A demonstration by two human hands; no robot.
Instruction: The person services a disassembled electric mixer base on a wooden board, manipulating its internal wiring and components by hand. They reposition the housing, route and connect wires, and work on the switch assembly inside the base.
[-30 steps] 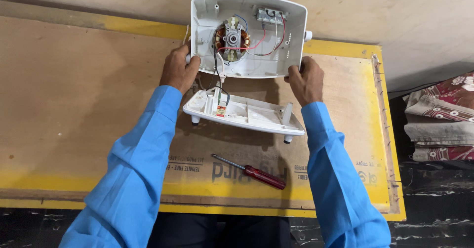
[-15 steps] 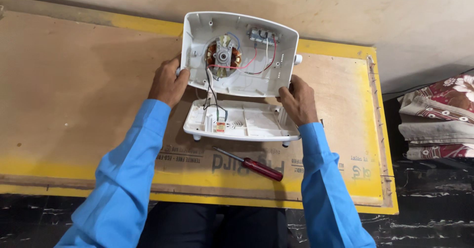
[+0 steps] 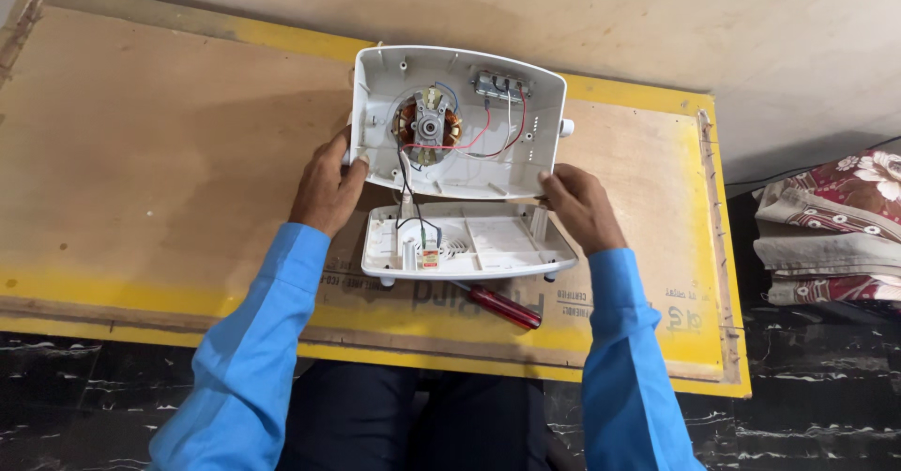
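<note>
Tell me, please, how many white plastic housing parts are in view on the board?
2. The upper shell, holding the motor, is tilted up, held at its sides by the left hand and right hand. The base cover lies just below it, joined by wires.

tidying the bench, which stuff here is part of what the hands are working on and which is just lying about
In hand:
- left hand and right hand holding white housing shell
- base cover, wired to it

Lying about:
- red-handled screwdriver
- folded blankets
</note>
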